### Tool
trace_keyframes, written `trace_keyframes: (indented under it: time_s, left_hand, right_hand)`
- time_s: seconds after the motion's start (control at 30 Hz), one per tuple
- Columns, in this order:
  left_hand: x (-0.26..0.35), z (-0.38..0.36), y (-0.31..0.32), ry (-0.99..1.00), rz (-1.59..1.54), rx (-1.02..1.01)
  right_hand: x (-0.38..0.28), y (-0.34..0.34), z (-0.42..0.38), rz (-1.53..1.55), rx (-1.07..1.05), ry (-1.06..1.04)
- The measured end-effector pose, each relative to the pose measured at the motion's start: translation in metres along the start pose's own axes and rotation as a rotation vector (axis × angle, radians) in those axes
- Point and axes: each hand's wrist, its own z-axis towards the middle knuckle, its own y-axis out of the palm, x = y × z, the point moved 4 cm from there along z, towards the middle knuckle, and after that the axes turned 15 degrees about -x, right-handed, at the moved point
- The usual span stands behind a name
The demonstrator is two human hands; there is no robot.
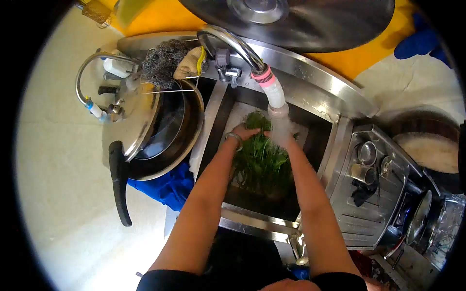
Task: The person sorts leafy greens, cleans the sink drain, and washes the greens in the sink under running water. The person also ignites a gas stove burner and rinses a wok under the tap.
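A bunch of long leafy greens lies in water inside the steel sink. My left hand closes around the upper left side of the greens, with a bangle at its wrist. On the other side my right hand touches the greens; the tap's nozzle and the running water hide most of its fingers. The curved tap ends in a white nozzle with a pink ring, right above the greens.
Left of the sink sit a pan and a lid with a black handle. A steel scrubber and a sponge rest behind them. Strainers lie on the right drainboard. A large metal lid stands at the back.
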Motion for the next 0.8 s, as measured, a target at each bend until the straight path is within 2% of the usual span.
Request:
trace_keyframes:
  time_s: [0.07,0.13,0.17,0.2,0.23,0.27,0.33,0.4,0.43,0.47,0.53,0.57,0.63,0.67,0.73,0.77,0.8]
  left_hand:
    - [0.016,-0.008,0.006,0.034,0.033,-0.411]
    - [0.027,-0.026,-0.008,0.155,-0.153,-0.475]
    - [0.032,-0.033,-0.015,0.219,-0.244,-0.505]
    - [0.013,-0.022,-0.018,0.152,-0.536,-0.332]
    - [-0.007,-0.007,-0.020,0.065,-0.420,-0.148]
    - [-0.027,0.008,-0.021,-0.021,-0.303,0.032]
    - [-0.011,-0.017,-0.025,-0.053,-0.144,0.293]
    - [0.002,-0.014,-0.020,-0.021,-0.200,0.144]
    - [0.007,-0.013,-0.018,-0.005,-0.224,0.068]
    - [0.007,-0.016,-0.012,0.008,-0.448,-0.065]
    - [0.013,-0.021,-0.002,0.041,-0.898,-0.337]
    - [0.015,-0.022,-0.006,0.092,-0.654,-0.349]
    - [0.015,-0.024,-0.012,0.184,-0.165,-0.360]
    - [0.007,-0.022,-0.016,0.044,-0.175,-0.238]
    - [0.000,-0.029,-0.024,-0.241,-0.197,0.013]
    - [0.004,-0.035,-0.021,-0.179,-0.282,0.091]
    - [0.012,-0.046,-0.018,-0.114,-0.367,0.172]
  right_hand:
    - [-0.018,-0.010,-0.021,0.067,-0.152,-0.099]
    - [-0.035,-0.048,-0.050,0.347,-0.303,-0.075]
    - [-0.011,-0.049,-0.048,0.337,-0.095,0.077]
    - [0.018,-0.040,-0.045,0.323,0.111,0.228]
    - [0.035,-0.039,-0.046,0.306,0.323,0.372]
    - [0.026,-0.044,-0.049,0.068,0.388,0.364]
    - [-0.004,-0.044,-0.061,-0.414,0.492,0.353]
    - [-0.059,-0.059,-0.073,-0.572,0.638,-0.006]
    - [-0.060,-0.040,-0.065,-0.195,0.413,-0.037]
    - [-0.063,-0.016,-0.059,0.180,0.181,-0.068]
    - [-0.077,0.009,-0.051,0.204,0.173,-0.068]
    - [-0.079,0.013,-0.049,0.214,0.174,-0.070]
    - [-0.063,0.014,-0.044,0.245,-0.008,0.042]
    - [-0.054,0.013,-0.042,0.261,-0.104,0.096]
    - [-0.024,-0.009,-0.042,0.389,-0.004,0.252]
    - [-0.015,-0.016,-0.042,0.448,0.046,0.326]
    - [-0.019,-0.017,-0.042,0.391,0.042,0.286]
